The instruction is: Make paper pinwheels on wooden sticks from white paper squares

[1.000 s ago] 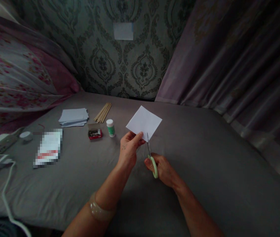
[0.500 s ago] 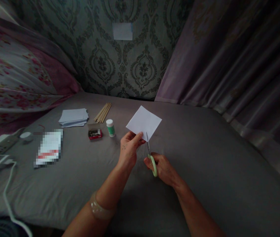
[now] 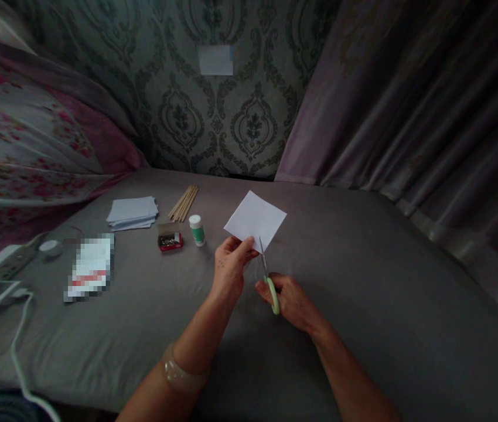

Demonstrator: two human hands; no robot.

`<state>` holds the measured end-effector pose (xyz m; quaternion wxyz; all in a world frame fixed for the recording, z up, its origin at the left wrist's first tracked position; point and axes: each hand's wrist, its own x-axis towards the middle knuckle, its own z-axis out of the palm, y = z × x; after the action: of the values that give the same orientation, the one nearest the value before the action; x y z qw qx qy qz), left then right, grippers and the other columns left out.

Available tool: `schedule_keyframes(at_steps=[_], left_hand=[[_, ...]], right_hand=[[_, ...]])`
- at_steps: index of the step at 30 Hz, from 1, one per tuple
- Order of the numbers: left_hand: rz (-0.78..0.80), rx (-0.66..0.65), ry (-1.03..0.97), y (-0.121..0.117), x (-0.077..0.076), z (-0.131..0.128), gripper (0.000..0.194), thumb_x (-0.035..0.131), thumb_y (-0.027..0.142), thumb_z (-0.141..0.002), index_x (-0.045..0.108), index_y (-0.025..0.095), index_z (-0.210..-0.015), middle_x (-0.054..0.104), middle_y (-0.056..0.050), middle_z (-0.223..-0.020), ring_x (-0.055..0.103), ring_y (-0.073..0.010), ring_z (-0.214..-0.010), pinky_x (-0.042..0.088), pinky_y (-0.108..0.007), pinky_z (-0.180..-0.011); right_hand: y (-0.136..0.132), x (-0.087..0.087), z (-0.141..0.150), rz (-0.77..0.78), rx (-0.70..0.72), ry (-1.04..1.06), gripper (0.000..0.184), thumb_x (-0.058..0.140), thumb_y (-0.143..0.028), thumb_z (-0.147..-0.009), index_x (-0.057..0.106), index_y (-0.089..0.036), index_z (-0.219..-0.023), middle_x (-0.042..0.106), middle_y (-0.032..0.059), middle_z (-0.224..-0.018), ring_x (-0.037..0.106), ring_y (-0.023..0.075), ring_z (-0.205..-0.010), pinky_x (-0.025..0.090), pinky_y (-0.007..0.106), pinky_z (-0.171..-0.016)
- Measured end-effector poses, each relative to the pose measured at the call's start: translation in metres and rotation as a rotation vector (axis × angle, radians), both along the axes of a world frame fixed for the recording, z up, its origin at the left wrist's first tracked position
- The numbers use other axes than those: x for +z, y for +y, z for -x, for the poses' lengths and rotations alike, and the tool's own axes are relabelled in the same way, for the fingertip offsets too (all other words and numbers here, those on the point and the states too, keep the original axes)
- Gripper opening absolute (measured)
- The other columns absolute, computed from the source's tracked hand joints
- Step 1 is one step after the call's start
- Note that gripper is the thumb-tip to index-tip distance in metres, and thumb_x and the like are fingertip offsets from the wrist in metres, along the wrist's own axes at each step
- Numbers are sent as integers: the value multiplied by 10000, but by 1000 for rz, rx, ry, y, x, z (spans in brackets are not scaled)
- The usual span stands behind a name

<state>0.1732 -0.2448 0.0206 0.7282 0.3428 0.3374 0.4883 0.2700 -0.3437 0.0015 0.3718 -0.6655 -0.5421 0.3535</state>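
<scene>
A square of white paper (image 3: pixel 255 217) is held up with one corner toward me. My left hand (image 3: pixel 230 264) pinches its near left edge, thumb on top and fingers beneath. In my right hand (image 3: pixel 288 299) is a pair of scissors (image 3: pixel 272 293) with pale green handles, thumb through one loop. One blade lies over the paper at the near corner, just right of my left thumb; the other blade is hidden or hard to make out. The fingers of my right hand are partly hidden behind the handles.
Left of my hands, a white bottle with a green label (image 3: pixel 197 230), a small red box of metal bits (image 3: pixel 170 240), thin wooden sticks (image 3: pixel 183 203) and a paper stack (image 3: pixel 132 212) lie on the grey sheet (image 3: pixel 363 281). A power strip (image 3: pixel 5 266) with cables sits far left.
The scissors have shifted very slightly left along the paper's near corner. My left hand keeps its pinch. The whole view has tipped a little, so everything sits slightly lower.
</scene>
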Motion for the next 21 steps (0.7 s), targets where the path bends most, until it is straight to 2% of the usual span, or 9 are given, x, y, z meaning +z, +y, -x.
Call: schedule_keyframes(at_steps=[21], left_hand=[[-15,14,0,3,-1,2,264,799,272,-541,635,126,-689,604,7,-650,552,-84,-560,462,-224,-580]], right_hand=[[1,-1,2,26,-49,28,473,569,-586,-769,449,-177,-564,417,-43,-552,367,94,-542,287,238,-510]])
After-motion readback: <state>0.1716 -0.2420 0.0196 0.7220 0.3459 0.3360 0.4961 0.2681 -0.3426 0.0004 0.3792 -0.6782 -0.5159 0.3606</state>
